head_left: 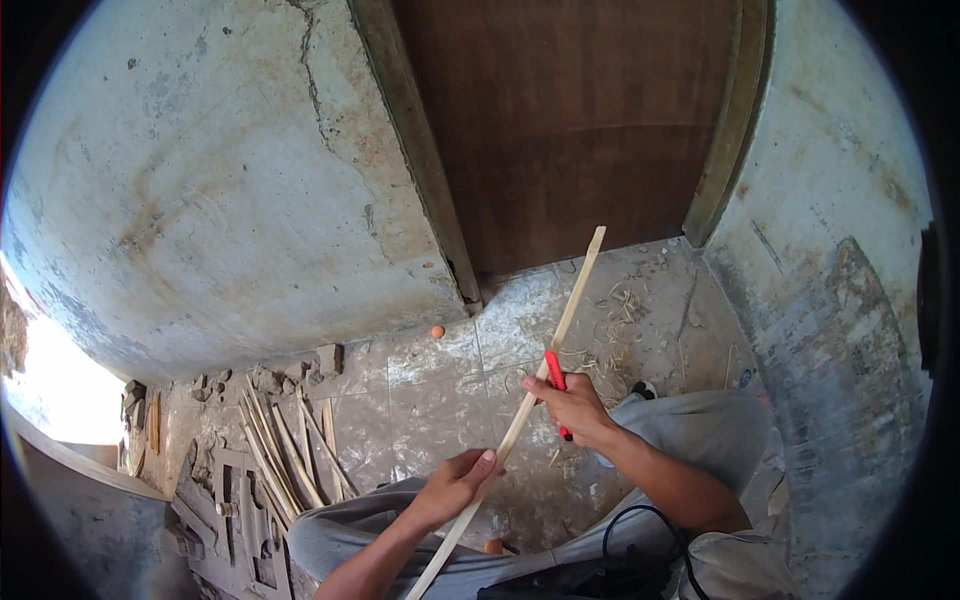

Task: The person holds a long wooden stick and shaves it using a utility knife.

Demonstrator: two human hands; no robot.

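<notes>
Where it slants up from the person's lap toward the brown door (570, 130), a long thin wooden strip (560, 330) is clamped in the left hand (455, 487) low down. The right hand (577, 405) grips a red-handled knife (555, 378) against it higher up. More strips (285, 450) lie bundled on the tiled floor (440, 390) by the cracked wall (220, 180), shavings (615, 320) near the door.

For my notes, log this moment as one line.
left hand: grips bamboo strip | right hand: red-handled knife on strip | floor: shavings
</notes>
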